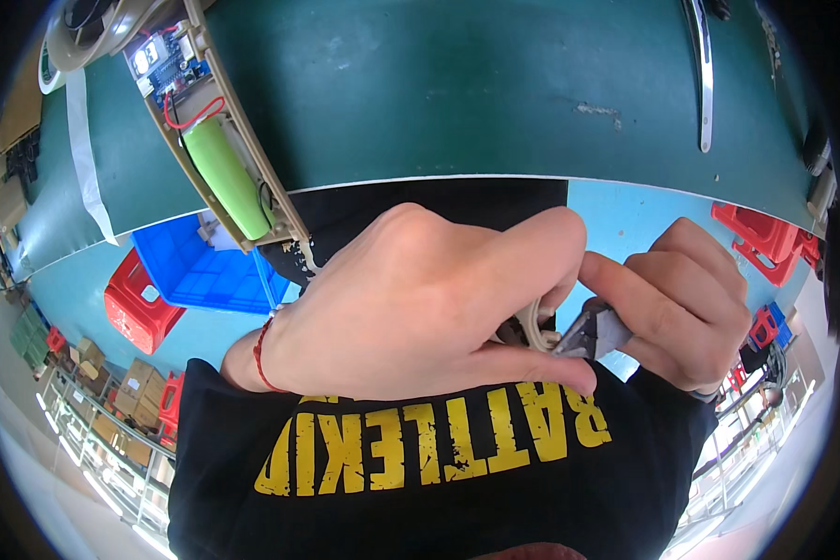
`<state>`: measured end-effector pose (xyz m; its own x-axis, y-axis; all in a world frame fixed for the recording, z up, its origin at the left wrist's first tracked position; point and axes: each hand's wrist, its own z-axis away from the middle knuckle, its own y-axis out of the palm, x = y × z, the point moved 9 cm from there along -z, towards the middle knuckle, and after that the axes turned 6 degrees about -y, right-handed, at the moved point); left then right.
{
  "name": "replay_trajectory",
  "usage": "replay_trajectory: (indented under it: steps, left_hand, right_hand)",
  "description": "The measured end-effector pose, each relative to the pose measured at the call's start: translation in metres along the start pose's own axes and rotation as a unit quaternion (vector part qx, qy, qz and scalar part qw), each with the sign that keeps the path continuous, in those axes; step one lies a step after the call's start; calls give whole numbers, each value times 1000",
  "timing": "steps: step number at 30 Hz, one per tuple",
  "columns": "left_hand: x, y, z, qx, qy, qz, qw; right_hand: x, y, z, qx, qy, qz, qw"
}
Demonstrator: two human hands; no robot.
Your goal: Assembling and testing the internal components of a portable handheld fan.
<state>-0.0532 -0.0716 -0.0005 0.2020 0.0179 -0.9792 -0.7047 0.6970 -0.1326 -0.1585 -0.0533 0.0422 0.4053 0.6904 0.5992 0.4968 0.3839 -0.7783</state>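
Note:
My left hand [420, 294] crosses in front of my chest, fingers curled and thumb pinching a small curved beige plastic part [534, 329]. Most of that part is hidden behind the fingers. Facing it, my right hand [686, 313] is closed around a grey metal tool that looks like nippers [595, 334]. The tool's pointed end meets the beige part near my left thumb; its handles are out of sight in the palm. Beyond my left wrist, a long beige housing [269, 177] juts over the table edge, carrying a green battery [224, 173], red and black wires and a blue circuit board [163, 61].
The green table [457, 93] has its near edge just past my hands. A flat metal strip [705, 84] lies on its right side, a tape roll [51, 70] at far left. Below stand a blue bin [205, 271], a red stool [140, 303] and more red stools [761, 238] at right.

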Motion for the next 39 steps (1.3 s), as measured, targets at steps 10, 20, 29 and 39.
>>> replay_trajectory:
  steps: [10, 20, 29, 39]
  left_hand:
    - [-5, -8, -3, -52, 33, -21, 998]
    - [-7, -4, -4, -51, 32, -22, 998]
    - [-7, -6, -4, -61, 34, -37, 997]
    - [-6, -2, -4, -36, 9, -8, 999]
  right_hand:
    - [-2, -5, 0, -72, -7, -2, 997]
    - [-3, -3, 0, -38, 23, 29, 999]
    - [0, -4, -1, -26, 6, 56, 998]
    - [3, -6, 3, -29, -5, 55, 998]
